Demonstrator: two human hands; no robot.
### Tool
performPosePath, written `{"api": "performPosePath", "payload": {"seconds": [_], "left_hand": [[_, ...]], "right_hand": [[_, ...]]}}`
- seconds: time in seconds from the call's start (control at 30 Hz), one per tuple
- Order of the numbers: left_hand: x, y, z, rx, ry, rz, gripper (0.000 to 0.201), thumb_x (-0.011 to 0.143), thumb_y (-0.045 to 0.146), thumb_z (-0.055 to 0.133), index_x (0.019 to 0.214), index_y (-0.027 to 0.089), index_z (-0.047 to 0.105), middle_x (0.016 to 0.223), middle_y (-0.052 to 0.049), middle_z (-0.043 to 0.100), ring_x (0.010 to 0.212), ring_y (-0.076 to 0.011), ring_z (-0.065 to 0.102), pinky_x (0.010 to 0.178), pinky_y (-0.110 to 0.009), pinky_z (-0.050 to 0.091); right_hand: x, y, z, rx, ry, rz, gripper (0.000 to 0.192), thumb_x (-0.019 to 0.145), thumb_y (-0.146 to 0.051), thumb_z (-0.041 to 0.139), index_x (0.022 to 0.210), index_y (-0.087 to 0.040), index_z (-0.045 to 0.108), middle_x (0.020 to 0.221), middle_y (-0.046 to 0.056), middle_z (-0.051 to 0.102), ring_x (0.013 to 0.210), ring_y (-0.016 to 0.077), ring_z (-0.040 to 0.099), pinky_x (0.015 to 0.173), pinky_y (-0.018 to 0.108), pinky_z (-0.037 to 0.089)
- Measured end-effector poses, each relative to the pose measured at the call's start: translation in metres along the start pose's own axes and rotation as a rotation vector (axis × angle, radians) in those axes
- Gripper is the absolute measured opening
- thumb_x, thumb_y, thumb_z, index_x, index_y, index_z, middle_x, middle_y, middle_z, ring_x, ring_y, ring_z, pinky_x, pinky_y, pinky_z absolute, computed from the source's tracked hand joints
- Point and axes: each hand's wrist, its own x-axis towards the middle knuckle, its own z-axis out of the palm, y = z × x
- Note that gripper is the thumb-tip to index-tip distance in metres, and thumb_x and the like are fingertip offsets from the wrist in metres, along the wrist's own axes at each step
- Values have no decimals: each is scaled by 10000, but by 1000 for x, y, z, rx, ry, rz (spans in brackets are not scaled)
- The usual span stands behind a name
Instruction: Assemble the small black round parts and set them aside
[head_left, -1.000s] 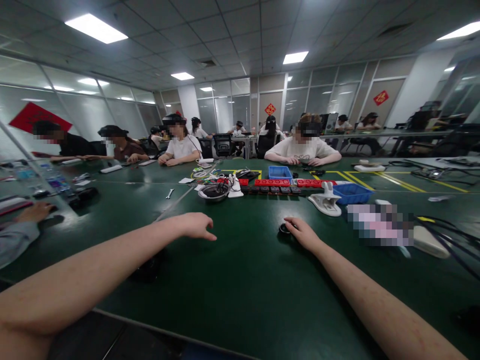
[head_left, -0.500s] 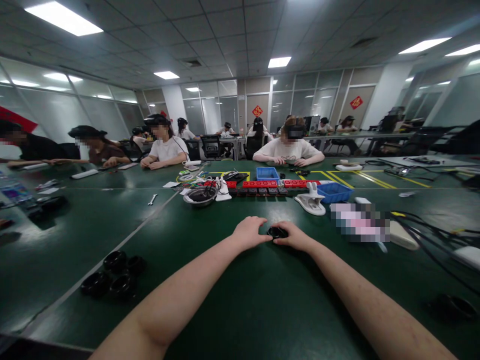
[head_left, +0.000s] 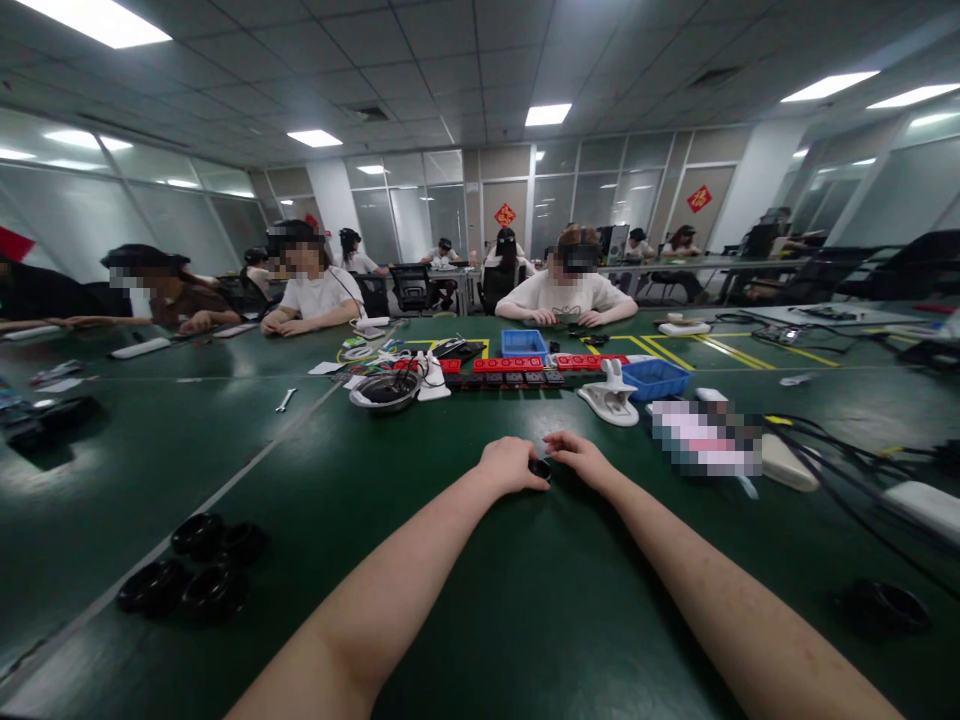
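A small, glossy black ring-shaped part (head_left: 540,469) is at the middle of the green table (head_left: 480,620). My left hand (head_left: 508,464) has its thumb and fingers closed round the part's left side. Just to the right is my right hand (head_left: 583,460), with fingers spread and nothing in them, apart from the ring. Several similar black rings (head_left: 216,590) lie grouped on the table to the left of my left forearm. Another black ring-shaped part (head_left: 889,607) rests at the far right, beyond my right forearm.
Ahead stand red power sockets (head_left: 510,364), a metal bowl (head_left: 384,405) with dark items, a blue bin (head_left: 654,381) and a white clamp-like stand (head_left: 611,395). Black cables (head_left: 847,460) run along the right. A wrench (head_left: 286,400) lies left. People sit across the table.
My right hand has let go of the black ring and opened slightly away from it. My left hand now holds the ring alone. The whole view has shifted, with the scene sliding left.
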Motion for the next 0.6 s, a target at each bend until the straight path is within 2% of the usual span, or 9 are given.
{"api": "performPosePath", "payload": {"seconds": [0.13,0.33,0.47,0.6], "left_hand": [[-1,-5,-5,95,-5,19,495,510,560,552,879,230,554,900,-32,568,882,-200,508,686,-268,423],[-9,-25,-15,114,-104,-47,518,479,573,560,862,224,536,896,-23,570,819,-193,531,620,-251,426],[-17,-51,-22,114,-110,-134,528,478,571,566,872,222,529,914,-24,570,827,-189,531,606,-234,417],[-28,-88,-29,109,-145,-252,559,458,566,583,886,212,530,937,-32,569,829,-189,535,592,-218,410]], "right_hand": [[-2,-1,3,-77,-7,-23,289,608,-188,506,894,-153,531,795,34,592,774,145,550,767,294,406],[-5,-3,4,-174,5,-21,278,642,-234,523,906,-148,544,849,48,598,798,156,551,764,293,411],[-8,-7,5,-204,10,-2,285,652,-241,520,919,-143,546,855,55,596,808,160,547,765,292,408],[-9,-10,5,-240,18,-4,275,657,-247,516,910,-144,553,853,54,596,808,164,543,770,297,401]]}}
